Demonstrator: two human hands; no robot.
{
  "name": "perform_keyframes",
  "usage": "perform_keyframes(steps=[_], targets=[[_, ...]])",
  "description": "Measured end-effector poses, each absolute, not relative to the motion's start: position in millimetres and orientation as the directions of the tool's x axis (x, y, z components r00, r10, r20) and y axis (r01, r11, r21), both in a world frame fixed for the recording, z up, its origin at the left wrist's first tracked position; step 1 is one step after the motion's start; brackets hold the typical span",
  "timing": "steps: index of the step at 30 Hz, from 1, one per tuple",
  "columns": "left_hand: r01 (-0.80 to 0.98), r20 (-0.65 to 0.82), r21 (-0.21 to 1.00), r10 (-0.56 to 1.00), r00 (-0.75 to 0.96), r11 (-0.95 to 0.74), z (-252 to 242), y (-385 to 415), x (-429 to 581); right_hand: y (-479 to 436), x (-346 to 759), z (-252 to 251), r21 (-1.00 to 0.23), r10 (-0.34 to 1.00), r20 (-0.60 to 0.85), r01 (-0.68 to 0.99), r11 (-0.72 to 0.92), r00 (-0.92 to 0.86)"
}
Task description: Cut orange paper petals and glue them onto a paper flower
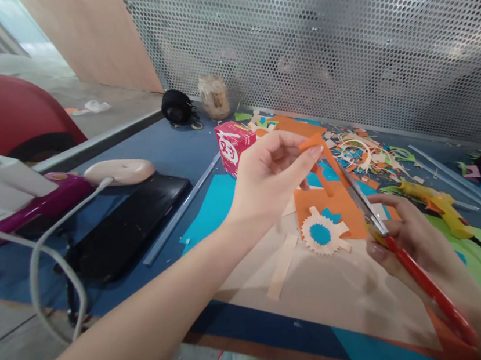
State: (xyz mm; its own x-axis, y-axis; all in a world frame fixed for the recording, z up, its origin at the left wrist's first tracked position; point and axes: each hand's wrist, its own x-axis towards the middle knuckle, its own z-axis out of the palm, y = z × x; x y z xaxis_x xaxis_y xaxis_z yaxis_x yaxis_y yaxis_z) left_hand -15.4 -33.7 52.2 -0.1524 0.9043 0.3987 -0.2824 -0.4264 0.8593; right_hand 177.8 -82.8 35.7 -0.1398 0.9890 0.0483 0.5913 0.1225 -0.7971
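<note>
My left hand [271, 179] is raised over the table, fingers pinched on a strip of orange paper [312, 142]. My right hand [409, 235] grips red-handled scissors [409, 264], whose blades reach up to the orange strip held in the left hand. Below the hands lies an orange paper shape [335, 203] with a cream toothed paper wheel with a blue centre [322, 233], on a tan sheet [324, 286].
A red carton [234, 146] stands behind my left hand. Paper scraps [364, 150] litter the back. A yellow glue gun [439, 205] lies right, on green paper. A black flat device [124, 229], white cable [44, 262] and pink object sit left. A perforated metal screen [314, 36] walls the back.
</note>
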Motion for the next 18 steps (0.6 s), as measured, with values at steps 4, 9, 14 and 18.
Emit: perform_keyframes(steps=[4,9,14,18], targets=[[-0.276,0.397,0.862,0.905,-0.154,-0.425,51.4,-32.9,-15.3,-83.0,177.7,36.9,-0.791,0.987,0.044,0.598,0.128,-0.153],[-0.294,0.422,0.846,0.896,-0.138,-0.444,50.0,-32.2,-14.7,-84.7,175.3,38.4,-0.755,0.987,0.086,0.637,0.154,-0.136],[-0.288,0.429,0.848,0.895,-0.123,-0.446,50.0,-32.2,-14.8,-83.5,176.2,35.7,-0.763,0.985,0.09,0.625,0.162,-0.146],[-0.291,0.43,0.846,0.895,-0.12,-0.446,51.5,-32.8,-15.3,-81.9,177.9,32.5,-0.809,0.985,0.067,0.57,0.146,-0.158]])
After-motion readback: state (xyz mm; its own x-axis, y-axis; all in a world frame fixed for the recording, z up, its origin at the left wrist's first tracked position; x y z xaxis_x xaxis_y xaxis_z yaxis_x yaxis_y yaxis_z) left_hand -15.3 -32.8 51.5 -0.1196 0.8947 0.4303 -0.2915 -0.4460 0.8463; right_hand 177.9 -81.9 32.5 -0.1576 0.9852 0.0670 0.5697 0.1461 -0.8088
